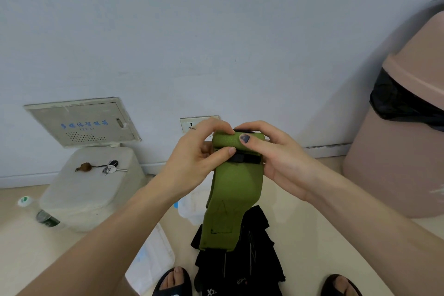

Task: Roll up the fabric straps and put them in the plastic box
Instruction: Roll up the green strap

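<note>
A green fabric strap (234, 190) hangs in the air in front of me, its top end rolled into a short tube with a black band just under the roll. My left hand (199, 154) pinches the left end of the roll, thumb in front. My right hand (271, 154) grips the right end, thumb pressed on the front of the roll. Black fabric straps (240, 269) lie in a heap on the floor beneath it. A clear plastic box (192, 204) is partly hidden behind the strap and my left arm.
A white lidded container (93, 187) at left carries keys (111, 168) with a brown charm. A bottle (36, 211) lies beside it. A pink bin (403, 132) with a black liner stands at right. A wall socket (189, 124) and a panel (81, 122) sit low on the wall. My sandalled feet (173, 282) are below.
</note>
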A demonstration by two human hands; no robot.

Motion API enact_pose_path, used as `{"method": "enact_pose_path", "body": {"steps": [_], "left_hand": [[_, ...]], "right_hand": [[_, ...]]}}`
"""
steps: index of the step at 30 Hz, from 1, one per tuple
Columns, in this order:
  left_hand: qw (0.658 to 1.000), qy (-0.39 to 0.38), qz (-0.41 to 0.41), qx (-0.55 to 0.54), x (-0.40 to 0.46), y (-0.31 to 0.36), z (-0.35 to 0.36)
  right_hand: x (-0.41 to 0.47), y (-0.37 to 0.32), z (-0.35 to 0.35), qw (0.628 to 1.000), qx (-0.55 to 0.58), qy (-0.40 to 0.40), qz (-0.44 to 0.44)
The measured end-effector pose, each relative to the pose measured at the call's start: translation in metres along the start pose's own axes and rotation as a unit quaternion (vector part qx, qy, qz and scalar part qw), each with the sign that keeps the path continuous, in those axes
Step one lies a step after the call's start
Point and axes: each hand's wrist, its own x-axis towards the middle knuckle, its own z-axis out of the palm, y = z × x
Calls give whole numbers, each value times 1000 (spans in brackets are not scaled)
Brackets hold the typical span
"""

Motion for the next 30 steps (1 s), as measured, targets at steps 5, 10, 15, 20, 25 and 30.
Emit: {"method": "enact_pose_path", "body": {"steps": [5, 10, 15, 20, 25, 30], "left_hand": [[999, -15, -22, 18, -1, 1, 1], [999, -20, -7, -40, -1, 1, 7], [992, -2, -40, -124, 0, -1, 6], [995, 7, -25, -101, 1, 0, -1], [998, -14, -27, -58, -1, -2, -1], [996, -17, -32, -82, -2, -2, 1]], "right_hand": [[-1, -3, -2, 1000, 19, -10, -9], [-2, -4, -3, 999, 14, -15, -38], [0, -4, -2, 999, -17, 8, -49], [-5, -6, 3, 999, 7, -37, 20], [-3, 1, 9, 1000, 9, 6, 6], [-1, 2, 7, 1000, 11, 11, -21]]}}
